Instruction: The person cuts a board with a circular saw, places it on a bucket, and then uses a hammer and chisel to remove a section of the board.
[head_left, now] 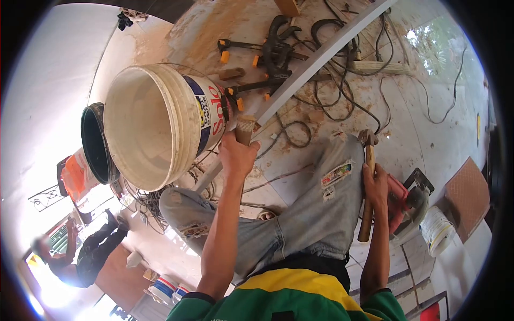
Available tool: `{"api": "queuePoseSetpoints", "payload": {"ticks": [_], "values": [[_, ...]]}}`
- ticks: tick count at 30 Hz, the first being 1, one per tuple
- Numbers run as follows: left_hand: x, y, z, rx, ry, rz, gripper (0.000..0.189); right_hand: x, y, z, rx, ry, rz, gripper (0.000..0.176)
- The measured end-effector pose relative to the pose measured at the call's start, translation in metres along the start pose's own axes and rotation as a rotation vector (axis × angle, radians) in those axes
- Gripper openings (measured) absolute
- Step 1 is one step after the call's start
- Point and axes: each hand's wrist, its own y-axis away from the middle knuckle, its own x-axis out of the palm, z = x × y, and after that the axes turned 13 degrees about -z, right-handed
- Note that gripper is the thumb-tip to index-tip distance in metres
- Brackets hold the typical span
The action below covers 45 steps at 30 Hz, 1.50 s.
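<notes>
My left hand [238,156] is closed around a short piece of wood [246,126] with a pale, rough upper end. It is beside the white bucket [147,128], in front of a long pale bar [321,56] that runs diagonally across the floor. My right hand [376,184] grips the wooden handle of a hammer [369,155]. The hammer stands nearly upright against my right knee, head at the top. Just right of that hand lies a red power tool [397,198] with a round guard, partly hidden by the hand and forearm.
Black clamps [278,51] with orange pads and tangled black cables [342,91] lie on the dusty floor ahead. A dark bucket [96,144] stands behind the white one. Another person [85,259] is at the far left. A white roll [436,232] lies at right.
</notes>
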Motion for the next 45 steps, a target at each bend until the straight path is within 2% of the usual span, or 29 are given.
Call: {"api": "queuePoseSetpoints", "payload": {"ticks": [1, 2, 4, 5, 7, 9, 11, 13, 14, 16, 17, 18, 22, 24, 28, 31, 33, 34, 36, 40, 43, 44, 45], "values": [[0.005, 0.003, 0.004, 0.075, 0.031, -0.14, 0.037, 0.0, -0.001, 0.0, -0.004, -0.001, -0.001, 0.051], [0.006, 0.004, 0.002, 0.074, 0.032, -0.14, 0.037, 0.001, 0.0, -0.001, -0.039, 0.032, -0.031, 0.051], [0.006, 0.008, -0.003, -0.212, 0.407, -0.079, 0.032, 0.001, 0.002, -0.006, -0.075, 0.071, -0.056, 0.051], [0.004, 0.009, -0.006, -0.216, 0.407, -0.083, 0.032, 0.002, 0.001, -0.008, -0.072, 0.06, -0.062, 0.051], [0.001, 0.008, -0.012, -0.063, 0.208, -0.026, 0.04, 0.002, -0.001, -0.005, -0.077, 0.045, -0.069, 0.051], [0.004, 0.01, -0.011, -0.049, 0.162, -0.029, 0.039, -0.001, 0.001, 0.001, -0.034, 0.036, -0.02, 0.051], [0.01, 0.014, -0.004, -0.035, 0.12, -0.031, 0.039, 0.002, 0.003, -0.002, -0.066, 0.043, -0.069, 0.05], [0.016, 0.023, 0.007, 0.612, -0.019, -0.235, 0.05, 0.001, 0.004, -0.002, -0.104, 0.056, -0.11, 0.049], [0.013, 0.032, 0.003, 0.604, -0.022, -0.24, 0.05, 0.0, 0.004, 0.001, -0.085, 0.041, -0.096, 0.048], [0.004, 0.048, -0.014, 0.483, -0.333, -0.001, 0.076, 0.0, 0.005, 0.008, -0.077, 0.024, -0.077, 0.047], [0.003, 0.05, -0.017, 0.451, -0.453, 0.154, 0.082, -0.001, 0.006, 0.011, -0.058, 0.014, -0.071, 0.046], [0.006, 0.054, -0.017, 0.444, -0.452, 0.148, 0.082, -0.002, 0.007, 0.013, -0.038, 0.004, -0.065, 0.045], [0.015, 0.075, -0.025, 0.449, -0.476, 0.203, 0.067, 0.001, 0.004, 0.003, -0.14, 0.041, -0.095, 0.044], [0.032, 0.098, -0.015, 0.51, -0.291, 0.269, 0.066, 0.003, 0.0, -0.006, -0.129, 0.008, -0.069, 0.043], [0.049, 0.124, -0.02, 0.605, -0.085, 0.198, 0.062, 0.003, 0.001, -0.006, -0.106, -0.028, -0.058, 0.043], [0.048, 0.12, -0.042, 0.623, 0.071, 0.174, 0.051, 0.005, 0.0, -0.007, -0.123, -0.05, -0.057, 0.043], [0.041, 0.113, -0.062, 0.757, 0.113, 0.098, 0.037, 0.004, 0.0, -0.005, -0.097, -0.051, -0.055, 0.043], [0.038, 0.108, -0.071, 0.751, 0.117, 0.085, 0.037, 0.002, 0.0, -0.002, -0.112, -0.047, -0.055, 0.043], [0.032, 0.097, -0.088, 0.847, 0.395, 0.048, 0.026, -0.002, 0.004, 0.001, -0.196, 0.009, -0.072, 0.04], [0.024, 0.079, -0.118, 0.882, 0.511, -0.072, 0.023, 0.008, -0.008, -0.063, -0.237, -0.113, -0.023, 0.039], [0.017, 0.062, -0.134, 0.865, 0.496, -0.098, 0.024, 0.019, -0.006, -0.049, -0.351, -0.135, -0.186, 0.04], [0.015, 0.055, -0.138, 0.831, 0.491, -0.099, 0.027, 0.014, -0.002, -0.028, -0.361, -0.132, -0.181, 0.04], [0.013, 0.049, -0.141, 0.799, 0.486, -0.1, 0.03, 0.005, 0.003, -0.008, -0.291, -0.005, -0.143, 0.041]]}}
